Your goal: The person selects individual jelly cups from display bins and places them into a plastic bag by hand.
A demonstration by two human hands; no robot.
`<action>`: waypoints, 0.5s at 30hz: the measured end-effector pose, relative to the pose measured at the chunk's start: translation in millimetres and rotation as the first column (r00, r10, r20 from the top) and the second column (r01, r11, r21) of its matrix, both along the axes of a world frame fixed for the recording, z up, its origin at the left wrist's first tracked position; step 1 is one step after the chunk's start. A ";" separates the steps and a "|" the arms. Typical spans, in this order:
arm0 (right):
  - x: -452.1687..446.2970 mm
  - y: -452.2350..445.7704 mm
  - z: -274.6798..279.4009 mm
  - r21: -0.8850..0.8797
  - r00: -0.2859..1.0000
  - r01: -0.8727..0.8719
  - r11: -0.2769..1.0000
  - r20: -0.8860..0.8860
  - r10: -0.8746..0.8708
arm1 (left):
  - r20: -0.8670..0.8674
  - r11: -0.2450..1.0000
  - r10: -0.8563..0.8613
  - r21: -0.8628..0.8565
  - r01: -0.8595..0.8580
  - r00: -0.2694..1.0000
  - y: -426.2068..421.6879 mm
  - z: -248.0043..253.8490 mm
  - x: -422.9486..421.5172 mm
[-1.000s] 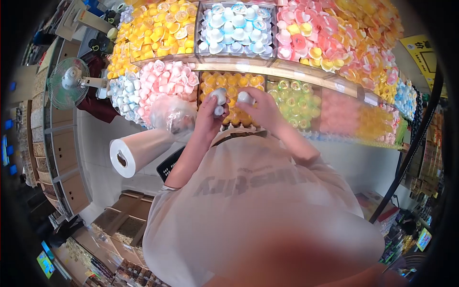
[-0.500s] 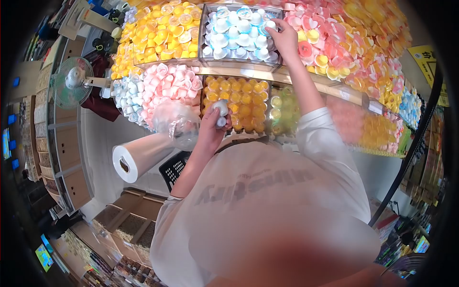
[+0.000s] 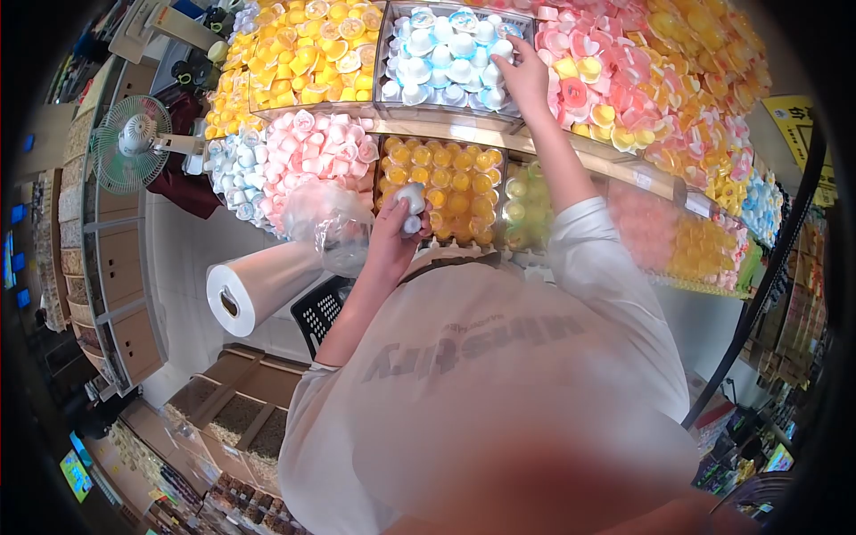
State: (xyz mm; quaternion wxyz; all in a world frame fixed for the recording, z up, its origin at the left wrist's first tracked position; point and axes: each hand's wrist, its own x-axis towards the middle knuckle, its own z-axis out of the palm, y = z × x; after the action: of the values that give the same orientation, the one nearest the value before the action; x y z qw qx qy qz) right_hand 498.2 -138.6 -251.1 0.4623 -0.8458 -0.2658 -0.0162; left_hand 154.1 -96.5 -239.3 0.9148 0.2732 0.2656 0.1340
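My left hand [image 3: 392, 230] is closed around a few small white jelly cups [image 3: 411, 198], held in front of the tray of orange jelly cups [image 3: 441, 183]. Farther out, my right hand [image 3: 524, 78] reaches into the right side of a clear bin [image 3: 419, 113] heaped with white and blue jelly cups [image 3: 437, 62]. Its thumb and fingertips are bent around a white jelly cup [image 3: 503, 49] at the edge of the heap. The fingers partly hide that cup.
Yellow cups [image 3: 312, 53] lie left of the bin, pink ones [image 3: 593, 62] right. Below are more pink cups [image 3: 316, 152] and green ones [image 3: 528, 205]. A plastic bag roll [image 3: 267, 285], a black basket [image 3: 319, 312] and a fan [image 3: 134, 143] are at left.
My right hand has shifted slightly down, and its thumb and fingers are wider apart around the cup. My left hand keeps hold of its cups. The view has moved slightly.
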 end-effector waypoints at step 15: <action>-171.9 -45.7 40.6 0.194 0.503 -0.738 0.646 -0.481 0.718 | -0.120 0.920 0.058 0.391 -0.006 0.991 2.9 17.6 7.0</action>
State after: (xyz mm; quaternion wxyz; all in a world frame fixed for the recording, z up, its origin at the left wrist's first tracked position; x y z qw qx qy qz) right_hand 326.3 -184.3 -210.5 0.4633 -0.6343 -0.4619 0.4119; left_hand 161.1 -93.6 -221.7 0.8206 0.4534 0.2969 0.1812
